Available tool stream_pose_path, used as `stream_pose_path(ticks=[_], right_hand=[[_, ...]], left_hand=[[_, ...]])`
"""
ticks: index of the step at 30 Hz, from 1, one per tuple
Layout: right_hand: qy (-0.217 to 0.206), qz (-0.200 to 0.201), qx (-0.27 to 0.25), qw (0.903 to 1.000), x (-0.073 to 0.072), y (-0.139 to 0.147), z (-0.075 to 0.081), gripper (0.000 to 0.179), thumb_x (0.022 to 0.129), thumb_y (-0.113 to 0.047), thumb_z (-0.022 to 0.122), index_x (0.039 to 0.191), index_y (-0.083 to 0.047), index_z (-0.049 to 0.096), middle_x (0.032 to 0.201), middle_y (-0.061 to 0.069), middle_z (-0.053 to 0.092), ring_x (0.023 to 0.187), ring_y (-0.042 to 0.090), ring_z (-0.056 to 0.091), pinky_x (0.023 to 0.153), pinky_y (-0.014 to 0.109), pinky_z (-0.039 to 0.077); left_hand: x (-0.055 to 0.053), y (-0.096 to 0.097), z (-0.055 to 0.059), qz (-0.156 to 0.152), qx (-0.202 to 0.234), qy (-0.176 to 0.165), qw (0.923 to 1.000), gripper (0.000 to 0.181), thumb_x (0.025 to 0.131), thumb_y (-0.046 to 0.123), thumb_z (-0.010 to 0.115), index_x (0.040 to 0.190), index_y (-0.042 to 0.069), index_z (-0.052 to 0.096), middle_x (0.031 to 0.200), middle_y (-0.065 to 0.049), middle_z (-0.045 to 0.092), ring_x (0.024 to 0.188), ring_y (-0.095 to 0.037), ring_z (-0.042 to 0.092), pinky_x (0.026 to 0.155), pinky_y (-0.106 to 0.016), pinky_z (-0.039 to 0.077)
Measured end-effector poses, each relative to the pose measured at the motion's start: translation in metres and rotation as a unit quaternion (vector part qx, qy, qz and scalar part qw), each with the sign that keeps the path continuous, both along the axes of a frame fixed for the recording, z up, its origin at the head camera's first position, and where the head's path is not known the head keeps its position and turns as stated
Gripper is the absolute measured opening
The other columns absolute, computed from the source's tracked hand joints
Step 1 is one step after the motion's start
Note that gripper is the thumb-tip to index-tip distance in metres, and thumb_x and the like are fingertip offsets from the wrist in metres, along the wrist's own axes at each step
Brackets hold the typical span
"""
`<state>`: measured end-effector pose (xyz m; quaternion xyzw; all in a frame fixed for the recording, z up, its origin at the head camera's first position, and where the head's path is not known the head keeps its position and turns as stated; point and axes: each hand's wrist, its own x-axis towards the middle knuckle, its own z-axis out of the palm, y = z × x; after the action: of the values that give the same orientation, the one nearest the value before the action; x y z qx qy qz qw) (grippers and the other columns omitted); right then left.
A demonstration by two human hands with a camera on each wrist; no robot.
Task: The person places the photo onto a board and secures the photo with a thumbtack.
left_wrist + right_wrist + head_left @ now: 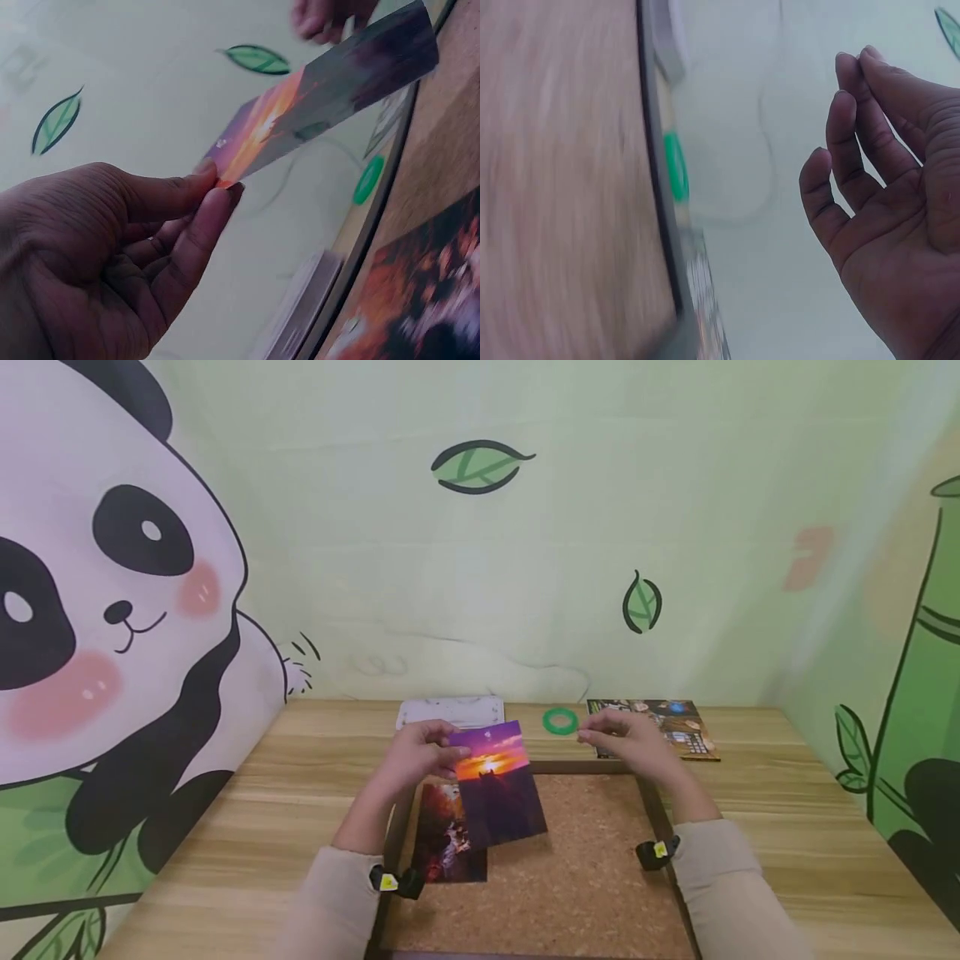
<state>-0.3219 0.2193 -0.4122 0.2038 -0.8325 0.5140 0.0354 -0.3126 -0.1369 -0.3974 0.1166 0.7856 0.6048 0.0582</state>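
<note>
My left hand (422,750) pinches a sunset photo print (498,793) by its upper left edge, thumb in front. In the left wrist view the print (330,90) slants up and away from the fingertips. It overlaps a second, dark red photo (438,847), which lies on the left part of a framed cork board (577,877). My right hand (633,743) is raised over the board's far right corner. Its fingers are loosely bent, thumb and index tips close together, and nothing shows between them in the right wrist view. A green tape ring (560,721) lies just left of it.
Behind the board stands a white, flat box-like thing (450,710) at the left. A colourful printed sheet (682,731) lies at the right, partly behind my right hand. The wooden table (780,843) reaches a wall (360,543) with panda and leaf drawings.
</note>
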Motion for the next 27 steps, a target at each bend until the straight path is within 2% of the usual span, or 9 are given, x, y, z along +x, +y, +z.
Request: stream_pose_path(ticks=[2, 8, 14, 17, 22, 23, 27], right_hand=[[0.005, 0.008, -0.006, 0.9999, -0.002, -0.017, 0.002, 0.026, 0.096, -0.027, 0.070, 0.110, -0.005, 0.073, 0.101, 0.012, 0.074, 0.094, 0.026, 0.068, 0.077, 0.041, 0.054], [-0.022, 0.042, -0.037, 0.9982, -0.007, -0.060, -0.002, 0.029, 0.094, -0.031, 0.072, 0.111, -0.007, 0.073, 0.101, 0.006, 0.073, 0.097, 0.030, 0.067, 0.081, 0.044, 0.054], [-0.035, 0.058, -0.033, 0.9972, -0.006, -0.074, -0.019, 0.018, 0.094, -0.024, 0.073, 0.105, -0.010, 0.074, 0.097, 0.004, 0.072, 0.090, 0.025, 0.065, 0.076, 0.038, 0.053], [-0.029, 0.063, -0.011, 0.9976, -0.006, -0.073, -0.026, 0.014, 0.094, -0.023, 0.073, 0.103, -0.011, 0.074, 0.096, 0.002, 0.072, 0.088, 0.022, 0.064, 0.076, 0.036, 0.053], [-0.023, 0.068, 0.038, 0.9967, -0.010, -0.069, -0.036, 0.009, 0.096, -0.021, 0.071, 0.099, -0.013, 0.075, 0.096, 0.000, 0.072, 0.091, 0.019, 0.064, 0.082, 0.037, 0.052], [-0.026, 0.069, 0.047, 0.9962, -0.011, -0.068, -0.038, 0.008, 0.096, -0.020, 0.070, 0.098, -0.013, 0.075, 0.096, 0.000, 0.072, 0.091, 0.019, 0.064, 0.082, 0.037, 0.051], [-0.042, 0.079, 0.079, 0.9929, -0.012, -0.065, -0.048, 0.009, 0.097, -0.017, 0.068, 0.099, -0.012, 0.076, 0.094, 0.000, 0.073, 0.087, 0.016, 0.063, 0.082, 0.035, 0.051]], left_hand=[[0.001, 0.014, -0.004, -0.011, -0.022, 0.000, 0.9997, 0.025, 0.088, 0.001, 0.075, 0.109, -0.006, 0.065, 0.088, -0.012, 0.053, 0.064, -0.023, 0.068, 0.066, -0.046, 0.059], [0.002, 0.048, -0.018, -0.057, -0.110, 0.009, 0.9923, 0.027, 0.089, 0.003, 0.075, 0.113, -0.003, 0.067, 0.088, -0.014, 0.061, 0.065, -0.021, 0.068, 0.066, -0.046, 0.059], [-0.001, 0.065, -0.036, -0.081, -0.178, 0.042, 0.9798, 0.023, 0.090, 0.007, 0.074, 0.112, 0.002, 0.068, 0.085, -0.008, 0.064, 0.063, -0.018, 0.068, 0.060, -0.035, 0.058], [-0.003, 0.065, -0.043, -0.076, -0.216, 0.063, 0.9713, 0.022, 0.091, 0.011, 0.075, 0.111, 0.006, 0.069, 0.085, -0.004, 0.063, 0.065, -0.015, 0.066, 0.061, -0.031, 0.056], [-0.007, 0.063, -0.051, -0.052, -0.307, 0.107, 0.9442, 0.021, 0.092, 0.023, 0.075, 0.111, 0.014, 0.072, 0.088, 0.002, 0.066, 0.077, -0.015, 0.059, 0.073, -0.033, 0.051], [-0.007, 0.062, -0.052, -0.049, -0.317, 0.108, 0.9411, 0.022, 0.092, 0.024, 0.075, 0.111, 0.015, 0.073, 0.090, 0.003, 0.066, 0.080, -0.016, 0.059, 0.075, -0.035, 0.050], [-0.005, 0.061, -0.057, -0.044, -0.333, 0.085, 0.9380, 0.025, 0.091, 0.027, 0.076, 0.113, 0.016, 0.072, 0.096, 0.001, 0.069, 0.085, -0.017, 0.061, 0.082, -0.041, 0.051]])
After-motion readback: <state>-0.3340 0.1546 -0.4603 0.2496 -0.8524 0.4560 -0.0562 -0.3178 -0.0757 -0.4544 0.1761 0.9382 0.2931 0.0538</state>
